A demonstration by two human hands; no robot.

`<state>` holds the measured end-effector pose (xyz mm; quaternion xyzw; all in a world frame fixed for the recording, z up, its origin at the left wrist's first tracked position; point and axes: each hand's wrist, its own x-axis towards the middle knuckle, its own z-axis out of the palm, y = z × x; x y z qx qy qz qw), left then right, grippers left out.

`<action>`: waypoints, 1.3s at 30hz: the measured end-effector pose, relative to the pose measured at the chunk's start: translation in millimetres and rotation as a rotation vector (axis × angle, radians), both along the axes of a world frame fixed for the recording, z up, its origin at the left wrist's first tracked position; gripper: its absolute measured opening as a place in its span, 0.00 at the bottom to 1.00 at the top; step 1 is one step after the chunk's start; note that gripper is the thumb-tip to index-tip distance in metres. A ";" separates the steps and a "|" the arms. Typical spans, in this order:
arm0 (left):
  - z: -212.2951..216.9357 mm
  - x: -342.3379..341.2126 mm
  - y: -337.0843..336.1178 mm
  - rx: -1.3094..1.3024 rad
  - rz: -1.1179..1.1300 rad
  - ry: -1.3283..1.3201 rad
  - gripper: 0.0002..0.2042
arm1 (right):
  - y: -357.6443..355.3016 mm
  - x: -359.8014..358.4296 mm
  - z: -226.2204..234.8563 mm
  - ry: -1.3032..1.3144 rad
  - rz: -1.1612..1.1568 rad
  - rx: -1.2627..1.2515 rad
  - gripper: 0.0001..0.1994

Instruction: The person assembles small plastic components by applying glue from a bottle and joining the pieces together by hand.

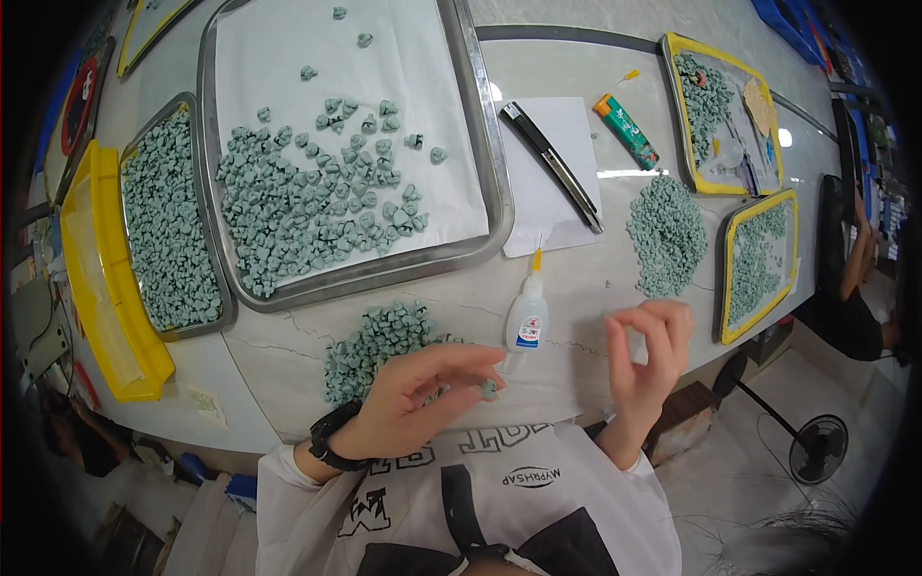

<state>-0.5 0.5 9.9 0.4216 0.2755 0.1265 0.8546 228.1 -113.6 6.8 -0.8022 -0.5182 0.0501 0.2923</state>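
Note:
My left hand, with a black band at the wrist, pinches a small grey-green molded piece between thumb and fingertips. It is just in front of a heap of similar grey-green pieces on the table. My right hand is raised at the right, thumb and index finger brought together; whatever is between them is too small to make out. Between the two hands lies a white squeeze bottle with a yellow needle tip pointing away from me. Beyond my right hand spreads a pile of smaller green pieces.
A large metal tray holds scattered green pieces on white paper. Left of it are a filled narrow tray and a yellow tray. A utility knife, a green tube and two yellow-rimmed trays occupy the right.

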 end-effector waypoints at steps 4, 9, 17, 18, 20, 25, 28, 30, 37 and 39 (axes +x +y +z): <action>-2.5 -1.0 0.4 0.023 -0.109 0.029 0.20 | 11.7 -7.1 14.9 0.036 0.157 0.075 0.09; -4.3 -1.6 1.5 0.076 -0.081 -0.030 0.19 | 3.4 25.4 -10.7 -0.131 -0.061 -0.126 0.09; -6.4 -3.5 2.8 0.089 -0.116 -0.009 0.18 | 5.4 21.3 -32.0 -0.194 -0.013 -0.106 0.08; -6.5 -3.4 2.6 0.087 -0.118 -0.007 0.18 | 6.4 21.1 -32.6 -0.188 -0.020 -0.097 0.07; -3.6 -1.6 1.8 0.066 -0.096 -0.003 0.18 | 7.9 15.5 -27.4 -0.120 -0.013 -0.057 0.08; -5.6 0.7 -1.6 -0.008 -0.056 -0.007 0.17 | 24.2 -27.9 4.1 0.375 0.288 0.121 0.10; -4.8 -2.2 4.5 0.055 -0.132 -0.029 0.18 | 36.2 -26.1 5.1 0.565 0.425 0.107 0.11; -8.7 -4.8 6.6 0.186 -0.185 -0.026 0.18 | 38.5 -26.8 4.4 0.635 0.437 0.091 0.11; -6.3 -4.0 2.9 0.105 -0.133 0.013 0.17 | 40.9 -32.5 1.7 0.637 0.454 0.126 0.12; -7.1 -5.1 2.3 0.078 -0.112 0.020 0.17 | 42.3 -33.3 0.5 0.611 0.438 0.135 0.12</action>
